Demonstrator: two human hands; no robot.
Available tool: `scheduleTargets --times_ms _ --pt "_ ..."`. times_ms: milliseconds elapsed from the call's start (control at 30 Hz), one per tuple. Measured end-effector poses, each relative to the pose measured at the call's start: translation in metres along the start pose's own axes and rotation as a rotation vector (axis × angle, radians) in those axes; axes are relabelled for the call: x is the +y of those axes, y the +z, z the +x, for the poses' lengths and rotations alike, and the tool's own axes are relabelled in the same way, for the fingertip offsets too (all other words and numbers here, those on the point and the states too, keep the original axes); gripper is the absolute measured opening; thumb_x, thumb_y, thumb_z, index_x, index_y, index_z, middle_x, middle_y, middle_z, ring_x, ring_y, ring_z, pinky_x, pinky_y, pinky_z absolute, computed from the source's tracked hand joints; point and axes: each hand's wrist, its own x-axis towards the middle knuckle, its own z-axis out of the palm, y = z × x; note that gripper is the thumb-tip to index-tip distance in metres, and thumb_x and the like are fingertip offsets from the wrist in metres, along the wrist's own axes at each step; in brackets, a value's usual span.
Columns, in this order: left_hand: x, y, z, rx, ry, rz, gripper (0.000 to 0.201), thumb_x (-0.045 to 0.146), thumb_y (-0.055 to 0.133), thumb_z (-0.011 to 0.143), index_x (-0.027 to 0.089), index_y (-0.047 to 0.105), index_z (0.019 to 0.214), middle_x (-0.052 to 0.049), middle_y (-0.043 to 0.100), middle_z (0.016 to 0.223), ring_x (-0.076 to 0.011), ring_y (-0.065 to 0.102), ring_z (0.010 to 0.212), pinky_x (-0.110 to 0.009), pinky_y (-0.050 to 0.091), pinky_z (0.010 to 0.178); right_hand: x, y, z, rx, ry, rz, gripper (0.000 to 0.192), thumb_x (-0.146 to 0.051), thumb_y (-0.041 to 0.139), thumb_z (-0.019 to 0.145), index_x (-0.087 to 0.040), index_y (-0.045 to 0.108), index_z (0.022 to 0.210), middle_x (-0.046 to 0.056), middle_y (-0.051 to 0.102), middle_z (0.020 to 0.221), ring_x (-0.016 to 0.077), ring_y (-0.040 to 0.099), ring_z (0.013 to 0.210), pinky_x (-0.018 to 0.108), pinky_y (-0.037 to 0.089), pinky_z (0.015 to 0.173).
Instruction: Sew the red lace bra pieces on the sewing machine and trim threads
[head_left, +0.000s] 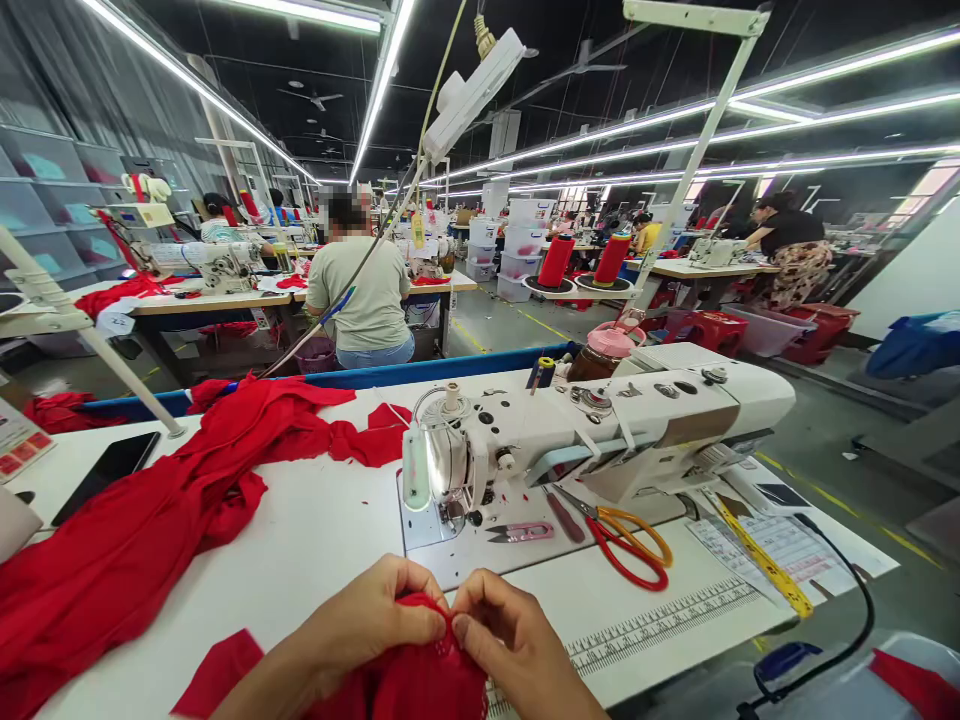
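Note:
My left hand [390, 610] pinches the edge of a piece of red fabric [431, 670] between thumb and fingers. Close beside it, my right hand [502, 630] grips the same edge, and the two thumbs almost meet. The fabric hangs below both hands, over the front of the table. Just beyond my hands stands a white sewing machine [585, 440], its needle area to the left. On its bed lie pink thread snips [521, 532], a dark red-handled tool [566, 515] and scissors [634, 550] with red and orange handles.
A heap of red cloth [172, 500] covers the table's left side, near a black phone [109, 475]. At right lie papers [780, 550], a yellow tape measure [765, 560] and a black cable [862, 590]. A seated person [364, 290] is ahead; red thread cones [556, 262] stand behind the machine.

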Motion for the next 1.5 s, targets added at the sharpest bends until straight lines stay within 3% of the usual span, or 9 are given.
scheduleTargets --times_ms 200,333,533,667,800,933,1233,1400,1500 --pt "-0.011 0.007 0.001 0.078 0.049 -0.057 0.028 0.035 0.080 0.065 0.016 0.067 0.081 0.001 0.069 0.072 -0.0158 0.060 0.068 -0.026 0.043 0.066 0.005 0.007 0.005 0.025 0.157 0.358 0.037 -0.050 0.076 0.077 -0.018 0.057 0.078 -0.005 0.047 0.065 0.0107 0.038 0.062 0.023 0.028 0.058" --pt "-0.015 0.012 0.001 0.121 0.065 -0.082 0.030 0.037 0.080 0.065 0.017 0.066 0.082 0.001 0.069 0.073 -0.0155 0.059 0.070 -0.026 0.043 0.068 0.010 0.004 0.004 0.030 0.151 0.323 0.036 -0.053 0.072 0.080 -0.020 0.056 0.081 -0.005 0.048 0.065 0.0109 0.040 0.060 0.023 0.031 0.056" --pt "-0.008 0.006 -0.004 0.109 0.034 -0.129 0.020 0.030 0.076 0.063 0.017 0.067 0.074 0.002 0.067 0.066 -0.0145 0.057 0.066 -0.025 0.041 0.065 0.033 -0.089 -0.010 0.481 -0.265 -0.852 0.028 -0.039 0.046 0.097 -0.022 0.066 0.106 0.012 0.069 0.105 0.0298 0.063 0.098 0.043 0.048 0.088" --pt "-0.012 0.002 0.000 0.093 0.060 -0.140 0.019 0.031 0.077 0.065 0.017 0.067 0.074 0.002 0.067 0.066 -0.0152 0.058 0.066 -0.025 0.041 0.065 0.057 -0.169 -0.017 0.549 -0.130 -1.444 0.034 -0.023 0.038 0.094 -0.016 0.067 0.111 0.018 0.071 0.110 0.0345 0.066 0.097 0.047 0.054 0.080" --pt "-0.012 0.004 0.005 0.095 0.071 -0.141 0.026 0.037 0.081 0.064 0.017 0.067 0.073 0.001 0.068 0.065 -0.0140 0.057 0.062 -0.025 0.040 0.062 0.064 -0.198 -0.020 0.435 -0.002 -1.534 0.036 -0.019 0.040 0.092 -0.018 0.067 0.116 0.016 0.072 0.112 0.0311 0.069 0.093 0.041 0.055 0.073" --pt "-0.010 0.006 0.004 0.080 0.081 -0.179 0.032 0.040 0.084 0.062 0.016 0.066 0.072 0.001 0.067 0.063 -0.0132 0.055 0.059 -0.025 0.039 0.060 0.054 -0.198 -0.017 0.440 0.160 -1.500 0.034 -0.023 0.042 0.094 -0.020 0.070 0.115 0.015 0.074 0.087 0.0305 0.071 0.074 0.034 0.044 0.052" --pt "-0.010 0.005 -0.001 0.102 0.067 -0.262 0.034 0.039 0.087 0.060 0.015 0.066 0.072 0.000 0.069 0.063 -0.0124 0.056 0.060 -0.024 0.040 0.063 0.049 -0.216 -0.031 0.446 0.061 -1.385 0.022 -0.028 0.050 0.082 -0.021 0.068 0.094 0.015 0.072 0.088 0.0335 0.069 0.086 0.040 0.052 0.067" --pt "-0.011 0.011 0.006 0.066 0.075 -0.250 0.032 0.038 0.086 0.061 0.015 0.067 0.073 0.001 0.068 0.063 -0.0119 0.055 0.060 -0.023 0.039 0.061 0.017 -0.143 -0.048 0.082 -0.076 -0.954 0.021 -0.038 0.045 0.094 -0.025 0.056 0.082 0.005 0.066 0.081 0.0192 0.062 0.067 0.029 0.050 0.062" --pt "-0.013 0.015 0.008 0.041 0.080 -0.261 0.034 0.039 0.087 0.061 0.015 0.066 0.073 0.001 0.067 0.064 -0.0118 0.055 0.060 -0.024 0.039 0.061 -0.009 -0.090 -0.043 -0.029 -0.051 -0.901 0.018 -0.035 0.070 0.081 -0.025 0.059 0.091 0.003 0.066 0.096 0.0203 0.062 0.086 0.029 0.049 0.076"
